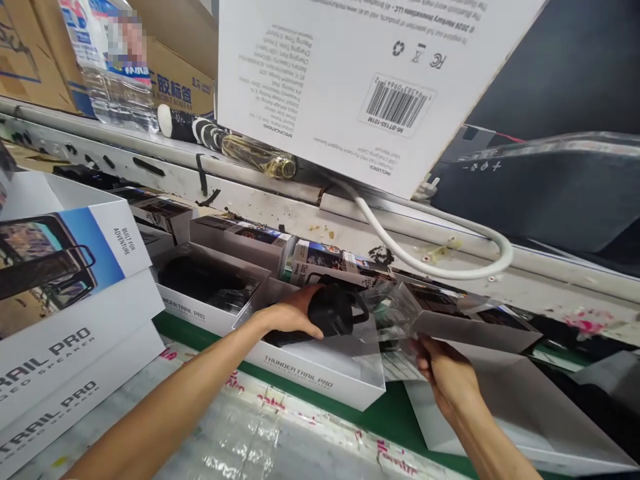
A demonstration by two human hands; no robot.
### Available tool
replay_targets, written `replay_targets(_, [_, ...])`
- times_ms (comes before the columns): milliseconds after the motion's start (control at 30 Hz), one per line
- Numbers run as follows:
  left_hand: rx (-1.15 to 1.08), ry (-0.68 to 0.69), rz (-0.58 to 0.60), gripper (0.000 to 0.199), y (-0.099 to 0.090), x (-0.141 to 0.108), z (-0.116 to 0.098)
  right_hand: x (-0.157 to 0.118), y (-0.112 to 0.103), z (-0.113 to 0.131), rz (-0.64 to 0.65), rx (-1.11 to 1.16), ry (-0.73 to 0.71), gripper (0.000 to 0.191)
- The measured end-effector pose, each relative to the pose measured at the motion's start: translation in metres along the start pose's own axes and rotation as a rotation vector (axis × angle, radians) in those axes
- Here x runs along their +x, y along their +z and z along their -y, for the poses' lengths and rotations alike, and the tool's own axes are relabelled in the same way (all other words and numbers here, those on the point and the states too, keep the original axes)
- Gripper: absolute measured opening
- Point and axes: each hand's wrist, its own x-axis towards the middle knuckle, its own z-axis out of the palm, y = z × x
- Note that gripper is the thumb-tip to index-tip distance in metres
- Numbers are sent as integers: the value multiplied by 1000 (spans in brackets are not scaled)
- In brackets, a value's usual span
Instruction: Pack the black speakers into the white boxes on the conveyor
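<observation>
At centre, left hand (290,313) grasps a black speaker (333,310) over an open white box (320,380); right hand (443,373) pinches clear plastic wrap (400,313).

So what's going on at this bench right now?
A person's left hand grips a black speaker over an open white Thunder Trail Pro box. The right hand holds clear plastic wrapping beside the speaker. More printed boxes are stacked at left, and a white cable loops along the rail behind.
</observation>
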Motion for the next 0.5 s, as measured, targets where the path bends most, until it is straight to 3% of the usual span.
replay_targets(167, [-47, -31, -8, 115, -15, -10, 8, -3, 19, 7, 130, -104, -17, 49])
replay_targets(333, [-15, -5, 54, 113, -21, -11, 0, 5, 37, -25, 185, -165, 38, 41])
replay_targets(500, [255, 50, 169, 108, -16, 2, -13, 9, 28, -41, 189, -192, 72, 40])
